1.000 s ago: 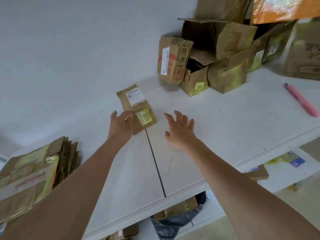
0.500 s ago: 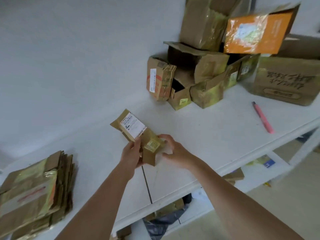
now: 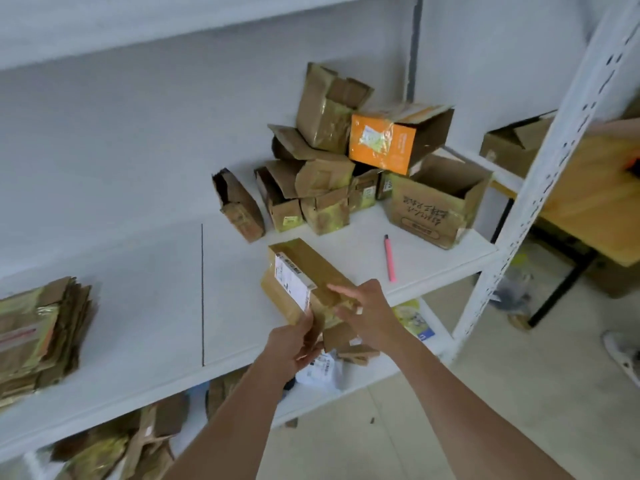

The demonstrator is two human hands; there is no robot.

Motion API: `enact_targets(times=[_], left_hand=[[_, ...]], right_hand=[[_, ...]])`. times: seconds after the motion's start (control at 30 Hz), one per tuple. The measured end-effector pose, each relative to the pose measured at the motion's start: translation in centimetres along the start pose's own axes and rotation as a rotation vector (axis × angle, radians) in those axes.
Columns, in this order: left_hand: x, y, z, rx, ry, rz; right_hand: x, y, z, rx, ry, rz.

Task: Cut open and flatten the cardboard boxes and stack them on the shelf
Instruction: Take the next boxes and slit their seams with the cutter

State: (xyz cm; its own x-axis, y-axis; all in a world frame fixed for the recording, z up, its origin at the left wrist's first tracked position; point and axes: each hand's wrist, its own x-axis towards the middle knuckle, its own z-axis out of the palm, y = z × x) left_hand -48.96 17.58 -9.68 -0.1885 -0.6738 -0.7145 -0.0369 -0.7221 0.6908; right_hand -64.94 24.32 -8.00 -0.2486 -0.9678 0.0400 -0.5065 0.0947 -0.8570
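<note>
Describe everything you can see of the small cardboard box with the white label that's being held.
The small cardboard box is brown, worn corrugated card with a white printed shipping label on its upper face and glossy tape near the close end. It looks partly flattened, tilted, long axis running away from the person, held above the white shelf's front edge. The left hand grips its near end by the label; the right hand touches its right side with loosely spread fingers. A loose flap hangs below.
</note>
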Motion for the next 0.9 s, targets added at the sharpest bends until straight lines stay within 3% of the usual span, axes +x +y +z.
enact_targets(times=[0.2,0.37,0.43,0.5,0.6,0.63,0.77,0.9], left_hand=[[1.2,0.2,0.4,0.119,0.169,0.022],[4.5,1.6,-0.7,0.24,0.168,0.038],[5.1,2.2,-0.7,0.371,0.145,-0.019],[5.4,3.3,-0.8,0.499,0.23,-0.034],[6.0,5.7,-1.2,0.542,0.477,0.204],[6.2,6.6,-1.3,0.515,0.488,0.282],[6.6,8.8,0.4,0.363,0.255,0.269],[7.8,8.4,1.6,0.381,0.288,0.228]], right_hand=[[2.2,0.2,-0.3,-0.213,-0.045,-0.078],[6.1,1.0,0.4,-0.264,-0.121,-0.086],[7.2,1.1,0.7,-0.287,-0.145,-0.077],[7.8,1.5,1.0,-0.236,-0.13,0.0],[8.0,2.3,1.6,-0.196,-0.176,0.055],[8.0,2.8,1.5,-0.196,-0.182,0.045],[8.7,3.3,0.8,-0.223,-0.265,0.04],[10.0,3.5,-0.6,-0.273,-0.39,-0.054]])
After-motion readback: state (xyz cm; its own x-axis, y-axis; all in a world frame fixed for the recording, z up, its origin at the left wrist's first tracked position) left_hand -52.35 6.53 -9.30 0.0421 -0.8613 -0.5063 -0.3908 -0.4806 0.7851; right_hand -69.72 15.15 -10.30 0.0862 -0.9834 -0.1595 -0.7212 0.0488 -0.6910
